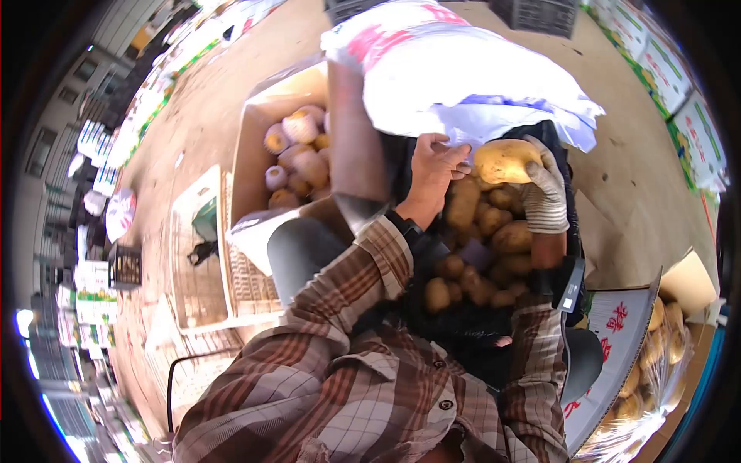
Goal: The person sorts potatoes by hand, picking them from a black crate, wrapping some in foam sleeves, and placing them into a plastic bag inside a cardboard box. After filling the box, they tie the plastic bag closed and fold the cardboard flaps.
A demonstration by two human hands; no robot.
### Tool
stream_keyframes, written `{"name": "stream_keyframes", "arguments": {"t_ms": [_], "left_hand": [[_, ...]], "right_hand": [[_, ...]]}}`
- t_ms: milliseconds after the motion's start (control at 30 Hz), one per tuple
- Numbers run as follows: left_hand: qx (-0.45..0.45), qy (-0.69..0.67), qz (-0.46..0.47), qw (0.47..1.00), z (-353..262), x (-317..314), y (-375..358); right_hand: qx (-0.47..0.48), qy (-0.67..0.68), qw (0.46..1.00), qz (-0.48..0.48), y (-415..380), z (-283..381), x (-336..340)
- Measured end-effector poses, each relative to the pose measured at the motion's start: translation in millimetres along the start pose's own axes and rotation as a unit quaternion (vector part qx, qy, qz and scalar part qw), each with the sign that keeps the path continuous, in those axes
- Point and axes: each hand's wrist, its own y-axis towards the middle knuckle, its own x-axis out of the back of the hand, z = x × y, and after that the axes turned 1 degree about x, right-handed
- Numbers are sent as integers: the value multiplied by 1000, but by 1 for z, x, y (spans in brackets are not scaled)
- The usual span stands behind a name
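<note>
My right hand (544, 197), in a white knit glove, holds a large yellow potato (503, 160) above a black crate (567, 208) filled with several potatoes (482, 251). My bare left hand (434, 168) is just left of that potato, fingers curled on the lower edge of a big white sack (455, 73) with red and blue print. The sack lies over the far end of the crate. Both plaid sleeves reach forward from the bottom of the view.
An open cardboard box (251, 147) at the left holds several pale wrapped tubers (297, 147). Another printed carton (617, 339) with potatoes sits at the lower right. A wooden pallet (201, 270) lies on the brown floor at left; stacked cartons line the right edge.
</note>
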Motion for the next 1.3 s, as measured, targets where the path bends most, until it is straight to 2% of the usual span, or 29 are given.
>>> {"name": "stream_keyframes", "arguments": {"t_ms": [33, 67, 133, 167, 200, 267, 333, 400, 467, 500, 533, 600, 633, 700, 767, 800, 867, 900, 933, 967, 1000, 1033, 1100, 1133, 1167, 1200, 1233, 1267, 1300], "left_hand": [[48, -61, -22, 997, 5, 13, -6], [41, -66, -30, 996, 17, 30, -8], [195, -134, 57, 970, 41, 61, -8], [207, -130, 60, 968, 42, 69, -17], [199, -136, 55, 969, 30, 68, -33], [167, -266, 199, 928, 7, 62, -66], [204, -374, 292, 856, -5, 60, -88], [151, -331, 312, 877, 0, 71, -96], [137, -323, 297, 888, 2, 82, -103], [163, -383, 307, 856, 4, 85, -107], [189, -442, 317, 818, 6, 87, -110], [210, -470, 333, 790, 8, 92, -114], [218, -465, 347, 785, 8, 95, -116], [232, -460, 370, 773, 3, 98, -119], [149, -373, 303, 864, -2, 107, -122], [157, -372, 314, 859, -9, 111, -122], [133, -198, 172, 956, -24, 117, -122], [74, -122, 145, 979, -34, 117, -122], [15, -46, 123, 991, -45, 116, -121], [-38, -12, 103, 994, -52, 116, -118], [-88, 16, 87, 992, -58, 116, -112], [-115, 29, 98, 988, -66, 120, -105], [-238, 216, 86, 943, -74, 137, -83], [-236, 242, 83, 938, -85, 146, -75], [-248, 288, 62, 923, -99, 153, -68], [-251, 365, 27, 896, -115, 162, -61], [-338, 484, 13, 807, -129, 178, -47], [-246, 541, -24, 804, -143, 190, -40], [-203, 691, -87, 688, -160, 186, -41]], "right_hand": [[13, -19, 1000, -3, -4, -4, -3], [28, -38, 999, -6, -8, -7, -9], [29, -60, 998, 5, -21, 0, -30], [42, -79, 996, 14, -27, 2, -40], [55, -96, 994, 24, -33, 2, -49], [55, -125, 989, 59, -44, -3, -63], [23, -165, 983, 79, -59, -3, -86], [50, -290, 942, 163, -62, -9, -89], [43, -294, 943, 148, -61, -20, -83], [-35, -285, 957, 35, -48, -29, -81], [-12, -78, 994, -69, -55, -39, -76], [-252, 93, 962, -50, -52, -76, -40], [-251, 90, 962, -54, -57, -97, -25], [-277, 254, 914, 155, -71, -123, -36], [-233, 172, 956, 38, -81, -98, -38], [-222, 170, 960, 28, -81, -82, -48], [-20, 33, 999, 0, -78, -72, -67], [42, -99, 988, -112, -80, -82, -66], [149, -236, 960, -30, -93, -64, -108], [90, -329, 935, -92, -107, -50, -145], [182, -390, 903, -24, -108, -65, -137], [187, -412, 892, 21, -115, -61, -157], [174, -392, 902, 50, -125, -86, -174], [190, -411, 880, 144, -123, -87, -173], [115, -546, 808, 188, -126, -88, -172], [111, -549, 810, 176, -122, -88, -167], [23, -619, 763, 188, -115, -90, -160], [-65, -678, 705, 200, -105, -90, -149], [-122, -688, 688, 197, -93, -89, -131]]}}
